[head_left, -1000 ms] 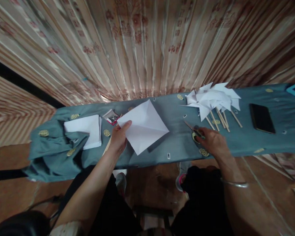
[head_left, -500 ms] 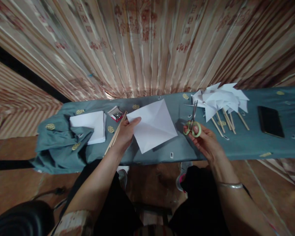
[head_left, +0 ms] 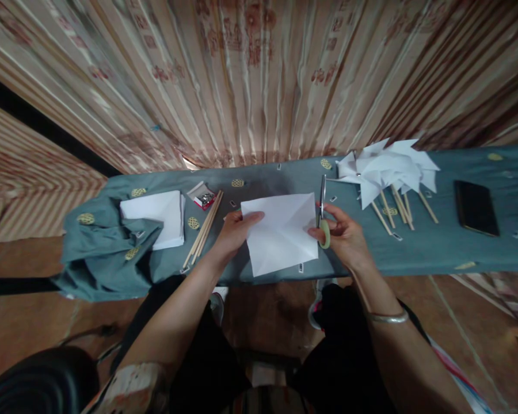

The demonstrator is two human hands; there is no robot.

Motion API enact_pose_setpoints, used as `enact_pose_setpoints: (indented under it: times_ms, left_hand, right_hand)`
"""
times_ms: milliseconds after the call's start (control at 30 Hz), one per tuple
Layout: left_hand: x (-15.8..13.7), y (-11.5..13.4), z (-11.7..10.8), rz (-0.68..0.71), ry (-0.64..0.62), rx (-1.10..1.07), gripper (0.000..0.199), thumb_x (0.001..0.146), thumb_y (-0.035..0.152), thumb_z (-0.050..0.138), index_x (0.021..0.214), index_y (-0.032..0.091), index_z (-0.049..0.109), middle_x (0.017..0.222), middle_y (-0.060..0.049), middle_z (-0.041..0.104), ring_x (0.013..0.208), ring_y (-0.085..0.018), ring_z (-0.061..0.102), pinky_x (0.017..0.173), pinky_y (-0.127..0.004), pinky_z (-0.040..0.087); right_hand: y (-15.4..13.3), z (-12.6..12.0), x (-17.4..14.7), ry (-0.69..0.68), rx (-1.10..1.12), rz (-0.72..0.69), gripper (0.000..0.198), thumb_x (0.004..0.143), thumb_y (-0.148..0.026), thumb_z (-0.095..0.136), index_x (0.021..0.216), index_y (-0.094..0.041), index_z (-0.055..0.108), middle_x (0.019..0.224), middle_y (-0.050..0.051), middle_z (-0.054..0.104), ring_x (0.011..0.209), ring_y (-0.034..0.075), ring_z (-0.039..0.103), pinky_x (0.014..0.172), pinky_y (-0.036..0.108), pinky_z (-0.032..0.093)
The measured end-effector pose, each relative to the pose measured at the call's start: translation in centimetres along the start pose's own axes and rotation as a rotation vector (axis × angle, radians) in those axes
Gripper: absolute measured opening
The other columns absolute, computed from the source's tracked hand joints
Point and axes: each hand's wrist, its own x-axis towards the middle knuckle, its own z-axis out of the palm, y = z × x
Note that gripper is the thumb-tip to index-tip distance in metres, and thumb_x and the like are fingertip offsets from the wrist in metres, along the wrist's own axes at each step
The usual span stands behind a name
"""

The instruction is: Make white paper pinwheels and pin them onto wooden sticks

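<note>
A square sheet of white paper (head_left: pixel 282 236) with crossing crease lines is held above the table. My left hand (head_left: pixel 235 233) pinches its left edge, thumb on top and fingers underneath. At the sheet's right edge is my right hand (head_left: pixel 344 236), closed on scissors (head_left: pixel 323 227) with pale green handles; their blades point away from me. The right thumb is at the paper's edge, but whether it grips the sheet I cannot tell. Several wooden sticks (head_left: pixel 205 227) lie to the left of my left hand.
Paper pinwheels (head_left: pixel 392 167) on sticks are piled at the right, beside a black phone-like item (head_left: pixel 475 208). Stacked white paper (head_left: pixel 159 218) and an opened small box (head_left: pixel 202 195) of metal pins lie left. A green cloth (head_left: pixel 435 253) covers the narrow table; a curtain (head_left: pixel 259 86) hangs behind.
My right hand has moved left with the scissors to the paper's right edge. My left hand has shifted right, away from the sticks, and the sheet has turned and come slightly nearer me.
</note>
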Motion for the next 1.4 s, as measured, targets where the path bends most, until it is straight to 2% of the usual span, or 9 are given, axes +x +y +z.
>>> enact_pose_setpoints:
  times_ms: [200, 367, 500, 700, 833, 967, 1100, 1233, 1400]
  left_hand:
    - [0.0, -0.6, 0.6, 0.02, -0.043, -0.044, 0.028, 0.057, 0.033, 0.09, 0.074, 0.014, 0.077, 0.072, -0.007, 0.075, 0.06, -0.017, 0.064, 0.06, -0.026, 0.049]
    - [-0.5, -1.8, 1.6, -0.057, -0.085, -0.058, 0.025, 0.054, 0.021, 0.089, 0.075, 0.013, 0.077, 0.076, -0.009, 0.076, 0.063, -0.017, 0.065, 0.064, -0.028, 0.05]
    - [-0.6, -2.8, 1.8, -0.073, -0.058, -0.04, 0.021, 0.055, 0.014, 0.086, 0.073, 0.013, 0.076, 0.074, -0.007, 0.076, 0.062, -0.017, 0.064, 0.064, -0.027, 0.048]
    - [-0.3, -2.7, 1.9, -0.057, -0.076, -0.011, 0.021, 0.057, 0.018, 0.086, 0.075, 0.013, 0.076, 0.072, -0.006, 0.075, 0.062, -0.017, 0.063, 0.062, -0.027, 0.047]
    - [0.1, -1.5, 1.8, -0.107, -0.108, -0.117, 0.031, 0.057, 0.031, 0.089, 0.079, 0.014, 0.076, 0.076, -0.009, 0.076, 0.07, -0.022, 0.069, 0.068, -0.03, 0.051]
    - [0.4, -1.2, 1.6, -0.07, -0.111, -0.124, 0.036, 0.053, 0.033, 0.092, 0.08, 0.014, 0.076, 0.078, -0.009, 0.077, 0.068, -0.021, 0.068, 0.064, -0.03, 0.051]
    - [0.7, -1.3, 1.4, 0.021, -0.009, -0.115, 0.034, 0.056, 0.035, 0.092, 0.078, 0.015, 0.076, 0.079, -0.008, 0.077, 0.069, -0.02, 0.069, 0.064, -0.029, 0.053]
    - [1.5, 0.3, 0.9, 0.215, 0.181, -0.242, 0.033, 0.062, 0.034, 0.089, 0.085, 0.016, 0.074, 0.089, -0.006, 0.078, 0.087, -0.023, 0.073, 0.076, -0.029, 0.057]
    - [2.0, 3.7, -0.4, 0.3, 0.344, -0.374, 0.028, 0.075, 0.027, 0.082, 0.099, 0.019, 0.071, 0.107, -0.007, 0.078, 0.111, -0.023, 0.07, 0.091, -0.03, 0.057]
  right_hand:
    - [0.0, 0.1, 0.2, 0.022, -0.021, -0.048, 0.059, 0.053, -0.028, 0.088, 0.108, -0.027, 0.067, 0.06, -0.009, 0.066, 0.051, 0.01, 0.055, 0.05, 0.024, 0.046]
    - [-0.5, -0.1, 0.3, 0.063, -0.033, -0.113, 0.054, 0.053, -0.027, 0.087, 0.103, -0.029, 0.068, 0.053, -0.013, 0.057, 0.046, 0.007, 0.046, 0.046, 0.021, 0.039]
    - [-0.7, -0.2, 0.4, 0.062, -0.086, -0.142, 0.051, 0.055, -0.032, 0.086, 0.103, -0.028, 0.067, 0.056, -0.011, 0.059, 0.048, 0.008, 0.049, 0.049, 0.023, 0.04]
    - [-1.7, -0.4, 0.6, 0.09, -0.075, -0.16, 0.05, 0.053, -0.03, 0.087, 0.099, -0.025, 0.068, 0.058, -0.011, 0.06, 0.051, 0.008, 0.049, 0.054, 0.023, 0.043]
    - [-2.4, -0.7, 0.6, 0.008, -0.09, -0.168, 0.043, 0.055, -0.029, 0.086, 0.095, -0.025, 0.07, 0.056, -0.011, 0.058, 0.05, 0.007, 0.047, 0.051, 0.022, 0.04]
    - [-2.2, -0.9, 0.6, -0.047, -0.11, -0.142, 0.043, 0.057, -0.031, 0.087, 0.095, -0.025, 0.07, 0.062, -0.008, 0.064, 0.053, 0.01, 0.052, 0.053, 0.024, 0.044]
    - [-2.0, -1.2, 0.8, 0.005, -0.128, -0.179, 0.043, 0.062, -0.039, 0.086, 0.1, -0.027, 0.07, 0.072, -0.004, 0.07, 0.064, 0.013, 0.061, 0.061, 0.027, 0.049]
    - [-1.9, -0.8, 0.1, 0.082, -0.131, -0.196, 0.043, 0.072, -0.054, 0.079, 0.105, -0.027, 0.07, 0.082, 0.001, 0.075, 0.075, 0.017, 0.066, 0.066, 0.028, 0.052]
    - [0.3, 2.6, -2.9, -0.289, -0.054, -0.025, 0.051, 0.075, -0.064, 0.074, 0.107, -0.025, 0.072, 0.092, 0.007, 0.078, 0.074, 0.019, 0.067, 0.066, 0.03, 0.054]
